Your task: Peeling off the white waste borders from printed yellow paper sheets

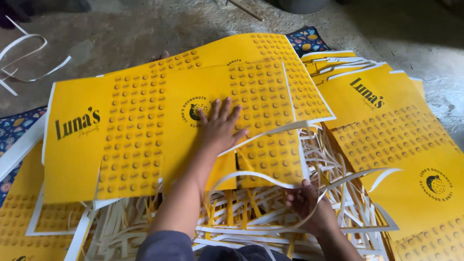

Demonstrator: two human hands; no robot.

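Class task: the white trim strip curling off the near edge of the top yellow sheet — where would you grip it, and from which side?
Probably grip the white trim strip on its loose, lifted bow beside the right hand, coming from the near side: there it arches clear of the yellow sheet, which the left hand presses flat.

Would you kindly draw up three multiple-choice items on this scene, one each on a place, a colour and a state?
1. Where does the left hand rest?
A. Flat on the top yellow sheet
B. On the bare floor
C. Inside a box

2. What colour are the loose trimmed strips under the sheets?
A. Blue
B. Mostly white
C. Red

3. How is the right hand engaged?
A. Empty, in the air
B. Flat on the floor
C. Gripping a white strip at the sheet's lower edge

Answers: 1 A, its fingers lie spread on the sheet. 2 B, the heap looks white with some yellow. 3 C, its fingers close on the strip.
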